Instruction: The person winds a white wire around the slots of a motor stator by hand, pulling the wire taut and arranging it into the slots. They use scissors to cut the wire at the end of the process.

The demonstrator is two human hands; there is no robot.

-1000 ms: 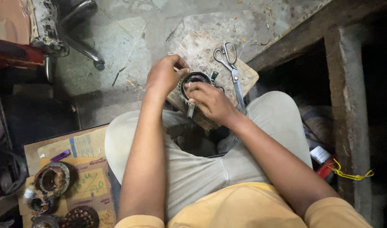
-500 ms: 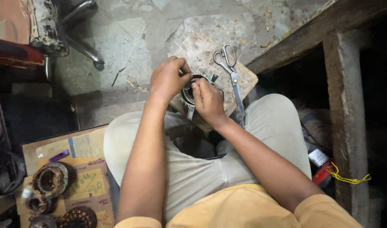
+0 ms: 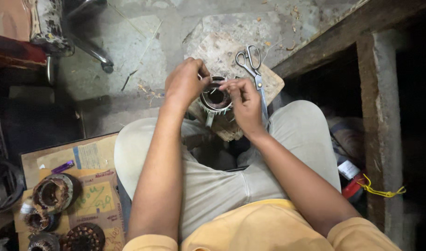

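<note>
A round metal motor stator (image 3: 215,100) with pale slot liners stands on a worn wooden block (image 3: 222,56) in front of my knees. My left hand (image 3: 185,83) grips its left rim with curled fingers. My right hand (image 3: 243,100) is at its right rim, thumb and forefinger pinched together above the opening; what they pinch is too small to tell. Steel scissors (image 3: 252,65) lie on the block just right of my right hand.
Several wound coils and stators (image 3: 52,193) rest on flattened cardboard (image 3: 89,155) at lower left, with a purple lighter (image 3: 63,166). A dark wooden beam and pit edge (image 3: 380,139) run along the right. A metal stand leg (image 3: 89,49) crosses the concrete floor at upper left.
My right hand has lifted from the stator's near side to its right rim, with fingers now pinched. My left hand stays on the left rim. The view shifted slightly.
</note>
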